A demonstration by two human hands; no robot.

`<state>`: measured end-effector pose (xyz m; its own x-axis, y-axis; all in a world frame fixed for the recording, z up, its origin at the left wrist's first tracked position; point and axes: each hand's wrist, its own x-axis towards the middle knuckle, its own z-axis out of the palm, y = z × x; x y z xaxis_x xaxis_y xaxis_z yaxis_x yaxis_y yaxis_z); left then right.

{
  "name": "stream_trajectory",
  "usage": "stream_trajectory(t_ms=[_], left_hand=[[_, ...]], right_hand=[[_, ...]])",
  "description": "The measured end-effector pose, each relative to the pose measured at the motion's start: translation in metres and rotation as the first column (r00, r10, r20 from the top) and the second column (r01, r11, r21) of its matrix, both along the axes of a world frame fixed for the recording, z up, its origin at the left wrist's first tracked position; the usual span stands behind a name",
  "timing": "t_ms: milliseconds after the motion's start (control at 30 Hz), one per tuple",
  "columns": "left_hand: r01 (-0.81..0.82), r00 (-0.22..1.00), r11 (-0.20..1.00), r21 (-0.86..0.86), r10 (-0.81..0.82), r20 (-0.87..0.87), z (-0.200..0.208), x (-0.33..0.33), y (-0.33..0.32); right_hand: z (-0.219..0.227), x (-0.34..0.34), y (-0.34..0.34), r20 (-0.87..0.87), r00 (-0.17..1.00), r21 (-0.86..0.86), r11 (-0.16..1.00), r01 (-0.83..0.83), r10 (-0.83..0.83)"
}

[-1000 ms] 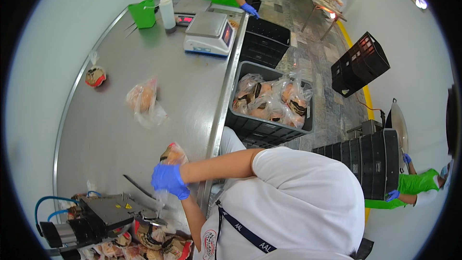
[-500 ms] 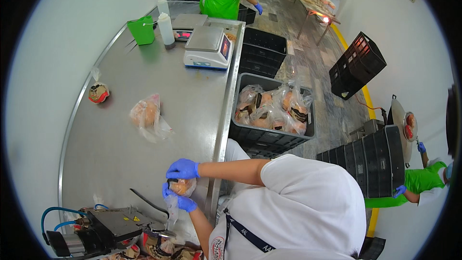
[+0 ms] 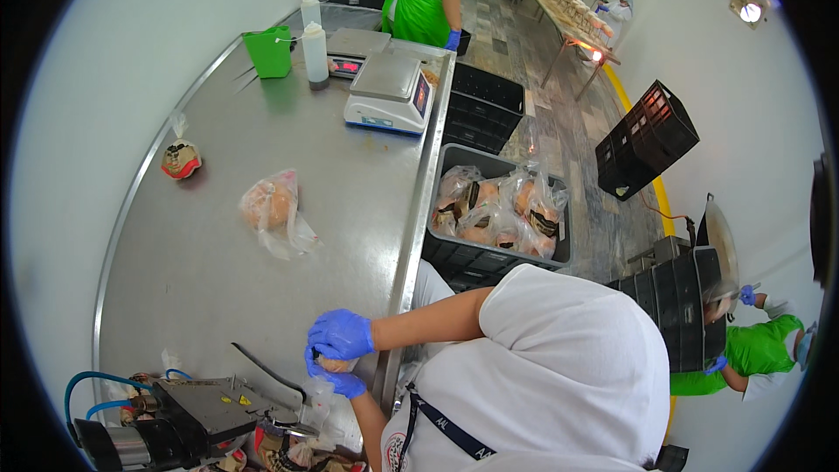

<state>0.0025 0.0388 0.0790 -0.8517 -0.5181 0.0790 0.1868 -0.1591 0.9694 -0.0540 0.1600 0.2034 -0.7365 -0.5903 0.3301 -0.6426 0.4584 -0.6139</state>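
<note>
Clasping a bagged bundle, right hand and left hand mostly hide it from view

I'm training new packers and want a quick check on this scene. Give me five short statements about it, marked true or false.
1. The blue-gloved right hand and blue-gloved left hand hold an orange-tan item in clear plastic. True.
2. The grey plastic crate holds several filled clear plastic bags. True.
3. The square green plastic container sits inside the crate. False: it stands on the shiny metal table.
4. The black machine with blue hoses is at the picture's upper right. False: lower left.
5. A clear bag with rounded orange contents lies on the table, apart from both hands. True.
</note>
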Motion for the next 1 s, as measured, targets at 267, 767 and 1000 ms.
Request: stream_trajectory(t_ms=[267,767,1000], left_hand=[[0.004,1.000,0.990,0.138,-0.002,-0.009,0.005,0.002,0.008],[0.159,0.984,0.946,0.284,-0.174,0.030,0.003,-0.008,-0.009],[0.186,0.935,0.614,0.767,-0.351,0.054,0.016,-0.029,-0.046]], right_hand=[[-0.010,-0.001,0.001,-0.037,0.999,-0.039,0.999,0.038,-0.040],[-0.011,0.001,0.002,0.048,0.998,-0.076,0.996,0.051,-0.047],[-0.014,-0.030,0.021,0.404,0.872,-0.214,0.956,-0.203,0.276]])
